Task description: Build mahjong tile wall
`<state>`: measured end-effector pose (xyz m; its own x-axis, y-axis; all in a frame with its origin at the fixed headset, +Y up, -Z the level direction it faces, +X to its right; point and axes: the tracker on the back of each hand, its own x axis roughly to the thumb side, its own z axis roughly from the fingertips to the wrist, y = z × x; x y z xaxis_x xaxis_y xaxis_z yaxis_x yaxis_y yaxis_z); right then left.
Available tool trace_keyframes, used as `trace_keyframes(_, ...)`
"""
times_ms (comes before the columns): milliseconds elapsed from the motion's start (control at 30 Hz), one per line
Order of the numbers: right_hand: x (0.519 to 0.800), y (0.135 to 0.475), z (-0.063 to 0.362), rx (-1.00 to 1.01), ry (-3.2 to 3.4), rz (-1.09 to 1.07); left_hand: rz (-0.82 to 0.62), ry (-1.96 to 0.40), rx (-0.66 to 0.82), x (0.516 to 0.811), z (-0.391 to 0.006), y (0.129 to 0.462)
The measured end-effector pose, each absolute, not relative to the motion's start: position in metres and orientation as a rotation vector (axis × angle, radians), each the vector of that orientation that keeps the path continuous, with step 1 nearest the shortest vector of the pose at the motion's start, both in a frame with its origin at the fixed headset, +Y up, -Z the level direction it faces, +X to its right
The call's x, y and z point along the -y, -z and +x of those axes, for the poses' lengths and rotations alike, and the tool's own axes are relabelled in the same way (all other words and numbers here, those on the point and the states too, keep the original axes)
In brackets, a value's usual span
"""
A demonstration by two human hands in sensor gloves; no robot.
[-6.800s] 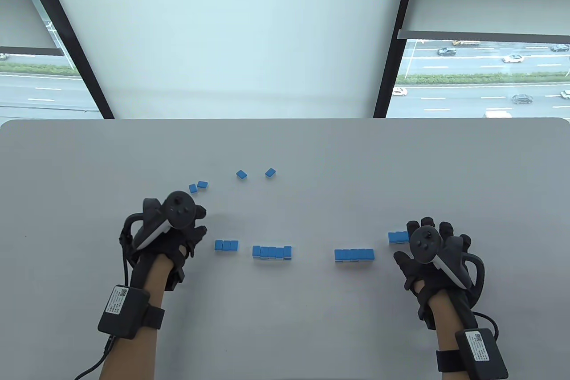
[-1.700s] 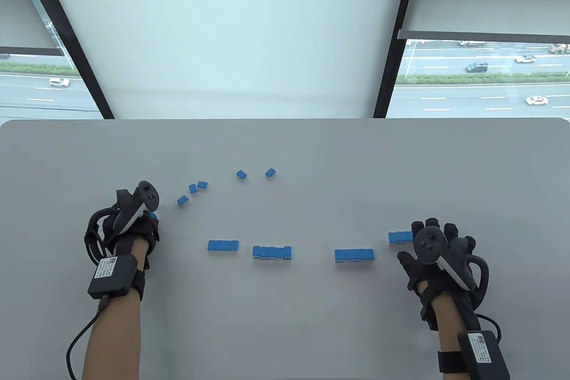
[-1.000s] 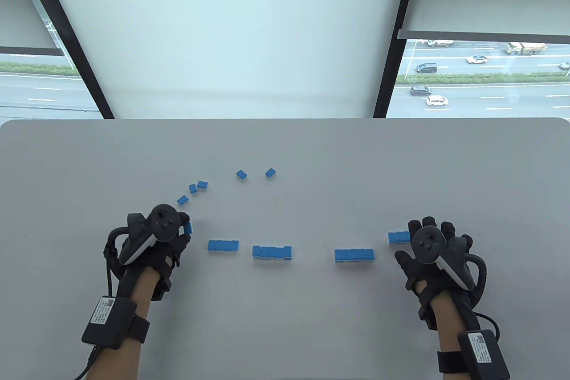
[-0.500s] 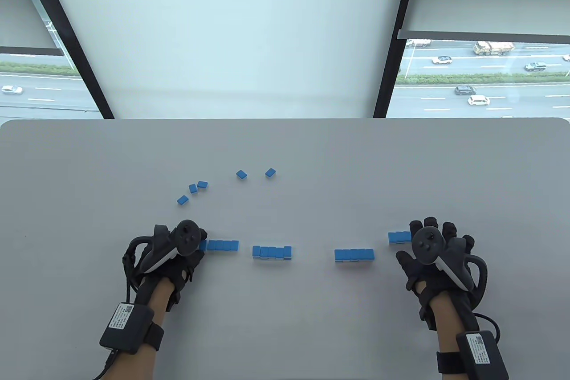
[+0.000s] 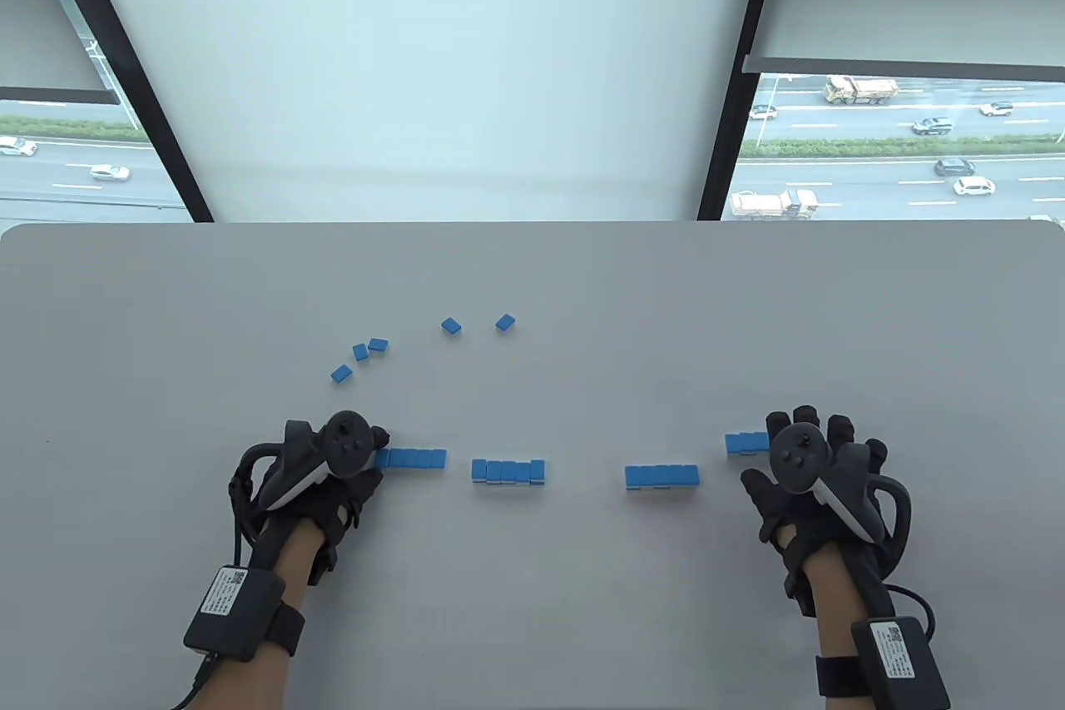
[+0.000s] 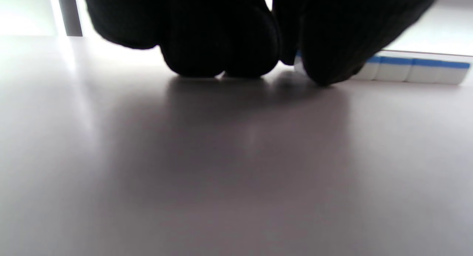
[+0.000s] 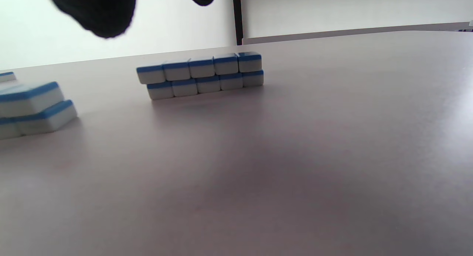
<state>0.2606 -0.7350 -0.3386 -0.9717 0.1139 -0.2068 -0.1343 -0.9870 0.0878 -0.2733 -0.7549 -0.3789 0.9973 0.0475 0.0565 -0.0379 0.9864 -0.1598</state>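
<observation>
Blue-backed, white-faced mahjong tiles lie on the grey table (image 5: 532, 593). A single-layer row (image 5: 413, 458) lies at the left, with two double-layer walls further right (image 5: 507, 470) (image 5: 661, 476). A short double-layer wall (image 5: 745, 442) stands by my right hand. My left hand (image 5: 366, 460) pinches the end tile (image 5: 383, 458) against the single row's left end. In the left wrist view the fingers (image 6: 221, 45) touch the table, the thumb covers most of that tile (image 6: 298, 62), and the row (image 6: 414, 69) runs right. My right hand (image 5: 819, 444) rests flat with spread fingers, holding nothing.
Several loose tiles lie further back: three at the left (image 5: 341, 374) (image 5: 360, 351) (image 5: 378, 345) and two near the middle (image 5: 451, 325) (image 5: 505, 322). The right wrist view shows a double-layer wall (image 7: 201, 77) ahead and another wall's end (image 7: 33, 108) at the left.
My left hand brought a tile in from the far left and set it against the left end of the single row, making it one tile longer. My right hand has not moved.
</observation>
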Motion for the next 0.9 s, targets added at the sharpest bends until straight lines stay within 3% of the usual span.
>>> trace_keyframes(267,0.734,0.340,0.261,-0.143,-2.993,-0.292,-0.216,-0.169,0.068,0.746,-0.285,0.379)
trace_keyframes(400,0.734,0.341,0.261,-0.142,-2.992,-0.290,-0.119,-0.152,0.084,0.728,-0.294,0.386)
trace_keyframes(533,0.733,0.340,0.261,-0.132,-2.997,-0.293,-0.010,0.010,0.101,0.713,-0.302,0.406)
trace_keyframes(900,0.734,0.337,0.267,-0.130,-2.989,-0.326,-0.164,0.064,0.034,0.733,-0.307,0.481)
